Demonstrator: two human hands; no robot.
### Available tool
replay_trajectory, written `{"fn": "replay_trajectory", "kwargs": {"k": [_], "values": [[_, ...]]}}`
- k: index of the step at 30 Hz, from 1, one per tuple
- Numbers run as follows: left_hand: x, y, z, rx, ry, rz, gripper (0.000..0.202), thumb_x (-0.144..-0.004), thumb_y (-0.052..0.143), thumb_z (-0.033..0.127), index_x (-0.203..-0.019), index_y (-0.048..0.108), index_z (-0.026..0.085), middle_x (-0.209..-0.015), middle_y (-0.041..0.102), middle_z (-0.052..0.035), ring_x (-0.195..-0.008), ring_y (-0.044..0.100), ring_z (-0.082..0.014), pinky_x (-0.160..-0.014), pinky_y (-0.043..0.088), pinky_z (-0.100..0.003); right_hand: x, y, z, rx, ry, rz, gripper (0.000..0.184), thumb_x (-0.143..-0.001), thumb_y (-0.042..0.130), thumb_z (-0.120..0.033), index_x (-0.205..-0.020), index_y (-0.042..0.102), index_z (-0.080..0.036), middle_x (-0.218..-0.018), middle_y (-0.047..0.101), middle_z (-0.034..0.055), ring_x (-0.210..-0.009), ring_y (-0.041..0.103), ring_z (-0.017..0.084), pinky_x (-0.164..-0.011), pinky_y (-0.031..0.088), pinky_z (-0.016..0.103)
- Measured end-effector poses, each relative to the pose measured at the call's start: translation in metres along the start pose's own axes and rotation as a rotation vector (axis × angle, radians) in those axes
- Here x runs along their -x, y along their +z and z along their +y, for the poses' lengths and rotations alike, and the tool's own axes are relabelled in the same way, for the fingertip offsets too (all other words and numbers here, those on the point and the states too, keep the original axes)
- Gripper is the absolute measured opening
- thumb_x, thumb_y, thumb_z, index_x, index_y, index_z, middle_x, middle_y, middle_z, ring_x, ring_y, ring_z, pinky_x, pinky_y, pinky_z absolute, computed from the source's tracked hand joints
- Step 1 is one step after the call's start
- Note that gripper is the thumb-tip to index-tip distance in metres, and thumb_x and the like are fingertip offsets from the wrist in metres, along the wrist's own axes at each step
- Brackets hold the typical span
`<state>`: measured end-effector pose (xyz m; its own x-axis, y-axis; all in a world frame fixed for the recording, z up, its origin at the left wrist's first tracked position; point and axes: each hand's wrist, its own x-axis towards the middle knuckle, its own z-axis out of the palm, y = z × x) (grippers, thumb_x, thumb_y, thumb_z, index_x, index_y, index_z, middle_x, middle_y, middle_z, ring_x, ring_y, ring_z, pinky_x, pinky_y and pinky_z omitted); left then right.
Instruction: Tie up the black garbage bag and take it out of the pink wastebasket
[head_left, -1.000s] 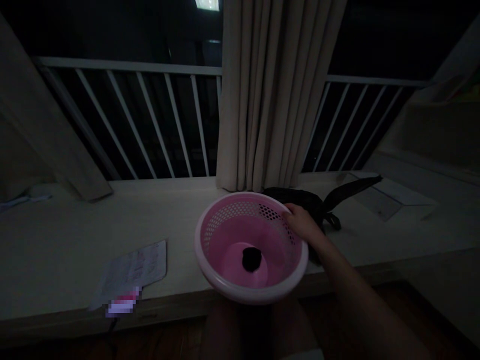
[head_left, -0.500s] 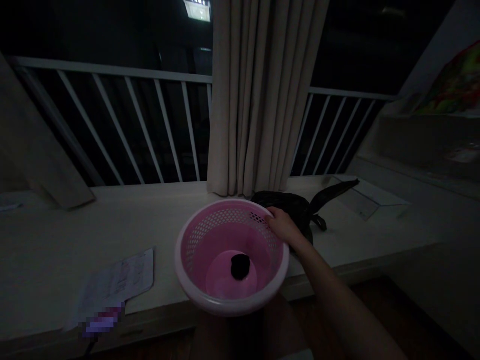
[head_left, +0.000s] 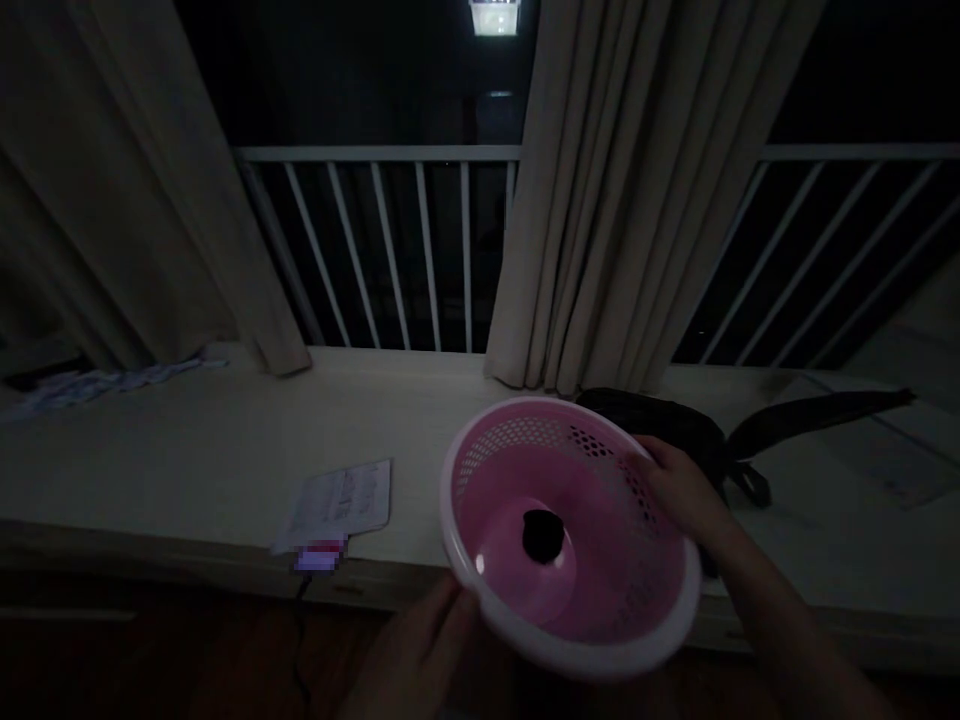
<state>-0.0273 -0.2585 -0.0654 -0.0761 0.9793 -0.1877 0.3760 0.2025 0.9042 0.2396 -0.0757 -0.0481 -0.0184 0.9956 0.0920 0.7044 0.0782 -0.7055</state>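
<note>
A round pink plastic basket (head_left: 585, 655) with a perforated upper wall is held over the front edge of the ledge, tilted so that I look into it. A small black item (head_left: 543, 536), too dark to make out, lies on its bottom. My right hand (head_left: 679, 490) grips the far right of the rim, its fingers closed over the edge. At the near left of the rim is my left hand (head_left: 431, 640), fingers together against the outside; part of its grip is hidden in shadow.
A black bag (head_left: 652, 420) lies on the pale ledge (head_left: 352, 400) behind the basket. Written paper (head_left: 337, 500) and a blurred purple thing (head_left: 321, 555) with a dark cord are left of it. Behind stand a beige curtain (head_left: 600, 250) and white railing (head_left: 375, 155).
My left hand has come into view and taken the basket's near left rim. The basket has tilted and sits further right in view. The view has turned left.
</note>
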Motion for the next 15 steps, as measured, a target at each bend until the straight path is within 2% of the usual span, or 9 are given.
{"fn": "replay_trajectory", "kwargs": {"k": [1,5,8,11,13,14,15], "values": [[-0.001,0.002,0.002,0.028,-0.006,-0.033,0.043,-0.084,0.038,0.053,-0.107,0.062,0.025,-0.115,0.062,-0.0045,-0.109,0.053,-0.0237,-0.094,0.039,-0.035,0.001,0.0,0.001,0.007,0.008,0.004,0.038,-0.079,0.041,-0.031,-0.108,0.061,-0.018,-0.106,0.064,0.0073,-0.097,0.058,0.02,-0.085,0.042,0.031],[-0.002,0.006,-0.001,0.148,0.061,-0.036,0.04,-0.084,0.042,0.05,-0.105,0.061,0.022,-0.112,0.062,-0.0059,-0.103,0.055,-0.0215,-0.092,0.039,-0.033,0.005,-0.001,0.002,0.052,0.051,0.017,0.037,-0.079,0.041,-0.032,-0.107,0.061,-0.018,-0.104,0.064,0.0075,-0.097,0.059,0.022,-0.085,0.043,0.033],[-0.005,0.009,-0.004,0.2,0.079,-0.022,0.038,-0.084,0.042,0.05,-0.094,0.063,0.02,-0.095,0.065,-0.0049,-0.091,0.057,-0.02,-0.087,0.04,-0.032,0.007,-0.002,0.0,0.098,0.063,0.031,0.039,-0.08,0.04,-0.033,-0.108,0.061,-0.018,-0.105,0.064,0.0091,-0.099,0.058,0.025,-0.087,0.043,0.037],[-0.008,0.01,-0.002,0.213,0.056,-0.016,0.04,-0.084,0.042,0.051,-0.082,0.062,0.018,-0.074,0.063,-0.0025,-0.075,0.056,-0.0171,-0.075,0.043,-0.028,0.008,-0.001,-0.001,0.115,0.066,0.052,0.039,-0.078,0.043,-0.033,-0.111,0.059,-0.019,-0.109,0.062,0.0097,-0.101,0.057,0.027,-0.087,0.042,0.04],[-0.008,0.003,-0.003,0.205,0.051,0.022,0.038,-0.082,0.045,0.051,-0.077,0.062,0.017,-0.07,0.06,-0.0012,-0.069,0.055,-0.0153,-0.066,0.042,-0.025,0.008,0.0,-0.002,0.083,0.06,0.064,0.039,-0.077,0.045,-0.032,-0.112,0.058,-0.02,-0.11,0.062,0.0092,-0.1,0.058,0.027,-0.086,0.043,0.041],[-0.008,-0.004,-0.006,0.198,0.058,0.094,0.036,-0.08,0.048,0.05,-0.074,0.061,0.017,-0.069,0.059,-0.0004,-0.067,0.054,-0.0144,-0.063,0.042,-0.024,0.008,0.0,-0.001,0.061,0.055,0.072,0.039,-0.076,0.046,-0.031,-0.111,0.058,-0.021,-0.109,0.062,0.0091,-0.098,0.058,0.027,-0.085,0.043,0.041],[-0.005,-0.013,-0.011,0.194,0.059,0.112,0.035,-0.078,0.051,0.051,-0.071,0.059,0.017,-0.066,0.057,0.0007,-0.064,0.053,-0.0134,-0.06,0.042,-0.023,0.007,0.001,-0.001,0.039,0.052,0.083,0.038,-0.075,0.047,-0.031,-0.11,0.058,-0.021,-0.108,0.062,0.0092,-0.097,0.058,0.027,-0.085,0.043,0.042]]}}
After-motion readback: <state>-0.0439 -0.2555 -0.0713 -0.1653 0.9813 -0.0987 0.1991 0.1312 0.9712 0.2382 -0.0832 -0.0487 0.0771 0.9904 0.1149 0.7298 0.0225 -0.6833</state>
